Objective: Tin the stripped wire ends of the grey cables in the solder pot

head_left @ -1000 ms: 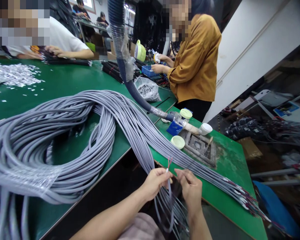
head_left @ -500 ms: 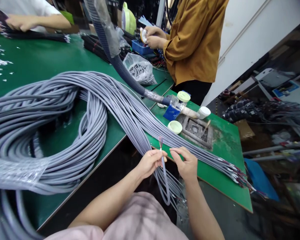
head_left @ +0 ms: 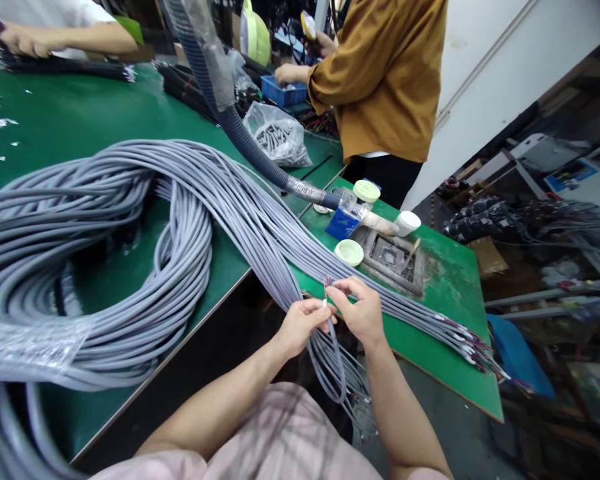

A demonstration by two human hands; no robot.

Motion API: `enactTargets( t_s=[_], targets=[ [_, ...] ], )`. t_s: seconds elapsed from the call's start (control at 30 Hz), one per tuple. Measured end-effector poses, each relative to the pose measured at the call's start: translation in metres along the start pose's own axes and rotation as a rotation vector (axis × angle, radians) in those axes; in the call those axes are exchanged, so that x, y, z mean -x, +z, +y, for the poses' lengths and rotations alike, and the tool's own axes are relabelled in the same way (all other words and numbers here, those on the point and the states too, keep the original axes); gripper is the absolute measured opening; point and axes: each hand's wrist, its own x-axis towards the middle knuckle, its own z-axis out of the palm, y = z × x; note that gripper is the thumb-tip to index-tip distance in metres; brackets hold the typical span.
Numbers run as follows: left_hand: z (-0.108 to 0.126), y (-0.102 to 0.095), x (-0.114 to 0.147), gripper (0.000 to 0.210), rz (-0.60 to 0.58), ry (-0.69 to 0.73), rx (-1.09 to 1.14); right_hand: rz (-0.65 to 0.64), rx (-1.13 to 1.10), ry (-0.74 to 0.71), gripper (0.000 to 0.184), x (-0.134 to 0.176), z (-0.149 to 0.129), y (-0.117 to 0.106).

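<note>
- Bench (head_left: 80, 113): green, beyond the hands toward 11 o'clock; the dial is centred on the left fingertips throughout.
- Bundle (head_left: 180, 153): grey, its coil lying between 9 and 10 o'clock.
- Left hand (head_left: 303, 325): pinching the cable just below its stripped end.
- Right hand (head_left: 359, 308): at 3 o'clock, fingertips nearer the wires; whether closed on them cannot be told.
- Cable (head_left: 337, 350): between the hands, long axis running down toward 5 o'clock.
- Wires (head_left: 326, 285): at 12 o'clock, apparently the deciding relation.
</note>
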Motion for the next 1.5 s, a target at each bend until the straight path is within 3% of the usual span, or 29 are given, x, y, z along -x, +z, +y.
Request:
enactTargets(
  t_s=[0.2,0.43,0.57,0.73,0.93,1.03,1.17,1.27,1.33,1.4,1.5],
  targets=[
    [-0.006,-0.002,0.000,0.037,-0.017,0.014,-0.023,0.001,-0.072,-0.010,0.016,-0.006,0.005,0.002],
    [0.006,0.001,0.001,0.043,0.032,-0.071,0.108,0.034,-0.245,0.116,0.016,-0.002,0.018,0.003],
    [0.008,0.000,-0.001,0.042,0.019,-0.084,0.152,0.041,-0.249,0.081,0.014,0.002,0.023,0.002],
    [0.008,-0.002,-0.003,0.042,0.017,-0.100,0.208,0.034,-0.062,-0.136,0.011,0.013,0.025,-0.008],
    [0.013,0.000,-0.006,0.040,0.026,-0.099,0.311,-0.105,0.239,-0.608,0.041,0.031,0.030,-0.019],
    [0.015,0.005,-0.007,0.036,-0.007,-0.092,0.367,-0.143,0.380,-0.707,0.048,0.034,0.033,-0.018],
    [0.018,0.010,-0.008,0.036,-0.077,-0.098,0.366,-0.087,0.412,-0.781,0.047,0.029,0.036,-0.013],
    [0.020,0.009,-0.008,0.040,-0.052,-0.053,0.264,-0.051,0.380,-0.788,0.045,0.022,0.038,-0.016],
    [0.023,0.004,-0.008,0.041,0.010,0.053,0.083,0.030,0.343,-0.769,0.043,0.016,0.039,-0.024],
    [0.026,-0.004,-0.008,0.036,0.086,0.228,-0.199,0.155,0.302,-0.678,0.036,0.007,0.039,-0.035],
    [0.030,-0.018,-0.010,0.022,0.144,0.562,-0.628,0.337,0.291,-0.430,0.023,-0.012,0.039,-0.055]
  ],
)
